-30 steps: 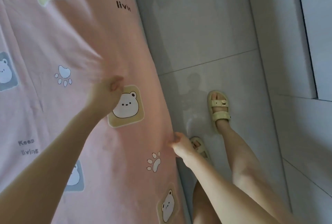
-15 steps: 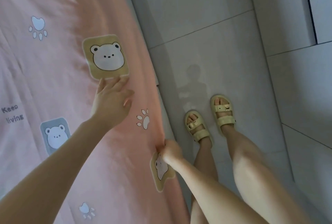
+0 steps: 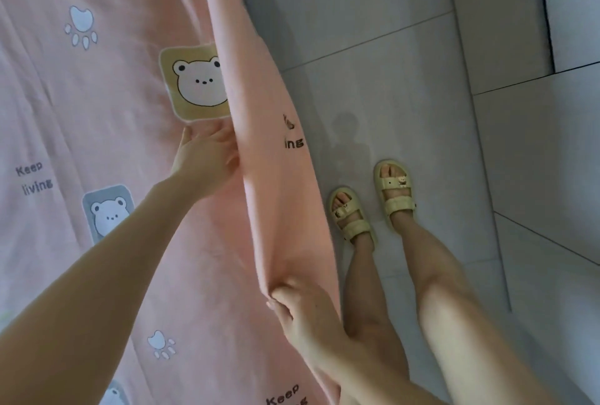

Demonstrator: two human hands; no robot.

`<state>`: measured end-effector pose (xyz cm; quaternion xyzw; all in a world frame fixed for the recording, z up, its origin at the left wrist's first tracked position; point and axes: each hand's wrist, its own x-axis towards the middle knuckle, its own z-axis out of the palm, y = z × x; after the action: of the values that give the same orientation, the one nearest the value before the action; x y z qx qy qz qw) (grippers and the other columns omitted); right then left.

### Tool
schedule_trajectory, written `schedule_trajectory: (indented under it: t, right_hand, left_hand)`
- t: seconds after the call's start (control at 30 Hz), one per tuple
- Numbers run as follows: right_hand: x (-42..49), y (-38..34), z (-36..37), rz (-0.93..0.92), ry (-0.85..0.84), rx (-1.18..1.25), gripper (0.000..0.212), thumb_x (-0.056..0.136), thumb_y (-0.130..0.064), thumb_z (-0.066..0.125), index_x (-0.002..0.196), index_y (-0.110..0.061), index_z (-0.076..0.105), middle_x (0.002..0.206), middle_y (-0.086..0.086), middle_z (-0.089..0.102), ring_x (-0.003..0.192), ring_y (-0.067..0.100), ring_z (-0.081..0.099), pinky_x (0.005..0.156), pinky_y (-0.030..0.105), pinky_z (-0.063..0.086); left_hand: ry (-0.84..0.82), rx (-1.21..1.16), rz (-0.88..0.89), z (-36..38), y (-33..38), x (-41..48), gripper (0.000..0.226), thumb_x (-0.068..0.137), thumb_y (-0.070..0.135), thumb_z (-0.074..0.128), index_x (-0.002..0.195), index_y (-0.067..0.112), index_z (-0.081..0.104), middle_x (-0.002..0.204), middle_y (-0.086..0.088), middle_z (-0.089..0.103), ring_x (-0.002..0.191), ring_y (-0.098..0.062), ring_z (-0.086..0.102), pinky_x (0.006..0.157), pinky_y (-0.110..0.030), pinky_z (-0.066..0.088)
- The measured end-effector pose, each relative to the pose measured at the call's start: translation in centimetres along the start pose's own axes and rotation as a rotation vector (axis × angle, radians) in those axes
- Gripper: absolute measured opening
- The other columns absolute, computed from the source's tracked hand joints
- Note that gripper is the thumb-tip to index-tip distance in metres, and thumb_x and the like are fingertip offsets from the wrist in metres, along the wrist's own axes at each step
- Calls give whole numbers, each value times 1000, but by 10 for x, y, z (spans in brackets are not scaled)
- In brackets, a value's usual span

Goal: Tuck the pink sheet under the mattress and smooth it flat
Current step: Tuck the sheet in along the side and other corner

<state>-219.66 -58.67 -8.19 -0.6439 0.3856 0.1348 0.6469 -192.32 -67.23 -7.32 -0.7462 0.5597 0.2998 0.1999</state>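
Observation:
The pink sheet (image 3: 97, 132), printed with bears, paws and "Keep living", covers the bed on the left. Its right edge is lifted into a long hanging fold (image 3: 279, 197) along the bedside. My right hand (image 3: 302, 310) pinches this fold low down near the bed edge. My left hand (image 3: 207, 158) lies flat on the sheet top just below a yellow bear patch, fingers spread, touching the base of the raised fold. The mattress itself is hidden under the sheet.
Grey tiled floor (image 3: 406, 86) runs along the right of the bed. My legs and feet in yellow sandals (image 3: 394, 197) stand close to the bedside. A pale wall or cabinet front (image 3: 571, 2) is at the far right.
My right hand has raised the sheet's edge into a tall fold. My left hand slid toward the bed edge. The view shifted along the bed.

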Motion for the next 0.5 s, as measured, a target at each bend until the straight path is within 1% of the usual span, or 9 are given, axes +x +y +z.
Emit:
schedule_trajectory:
  t: [0.07,0.1,0.17,0.2,0.27,0.3,0.4,0.43,0.5]
  right_hand:
    - [6,-5,5,-16,35,-53,37,87,-45,44,96,-19,68,99,-2,68,96,14,57,84,26,47]
    - [7,-5,3,9,91,-100,39,87,-46,40,93,-18,67,97,-2,67,96,17,58,80,26,46]
    - [10,8,-10,144,224,-187,31,92,-36,41,92,-15,64,94,1,66,93,22,60,71,28,40]
    - [12,16,-20,232,278,-221,27,94,-29,43,100,-14,65,99,2,66,96,23,61,72,27,40]
    - [17,23,-42,308,360,-285,29,96,-20,44,115,-11,63,111,5,66,105,25,60,80,29,42]
    - [21,21,-53,316,391,-301,28,95,-17,45,114,-10,64,110,6,66,104,26,60,78,30,40]
    - [38,2,-87,307,403,-327,23,94,-12,43,84,-20,63,84,1,62,90,28,58,67,30,33]
    - [46,-8,-99,293,414,-327,23,94,-11,43,88,-16,64,88,3,64,93,29,59,69,31,36]
    - [62,-34,-122,262,441,-297,28,95,-12,44,114,-11,64,113,7,66,109,28,57,81,31,40]
  left_hand:
    - [-43,14,-23,1,0,0,44,92,25,46,136,26,46,155,5,25,145,-21,15,112,-62,9]
    - [-49,14,-39,0,0,-1,44,94,26,44,138,27,43,156,4,21,145,-21,13,113,-60,7]
    - [-42,-21,-71,-2,2,-1,48,95,27,41,142,30,34,157,4,19,145,-21,12,115,-56,6]
    - [-38,-41,-85,-3,2,-2,49,95,27,41,143,32,31,157,3,20,145,-21,13,116,-53,6]
    - [-38,-60,-109,-4,3,-4,49,95,28,41,143,33,31,156,3,21,145,-21,15,116,-50,9]
    - [-37,-67,-115,-4,3,-5,48,95,28,41,143,32,33,156,3,22,145,-21,16,117,-48,11]
    - [-37,-105,-112,-7,3,-12,46,95,27,42,141,32,37,155,3,24,145,-22,17,116,-47,14]
    - [-37,-116,-108,-11,3,-15,45,95,27,42,140,32,38,155,3,24,145,-22,17,116,-48,15]
    - [-18,-132,-99,-24,1,-18,44,96,27,42,140,31,40,155,3,25,145,-22,17,116,-47,17]
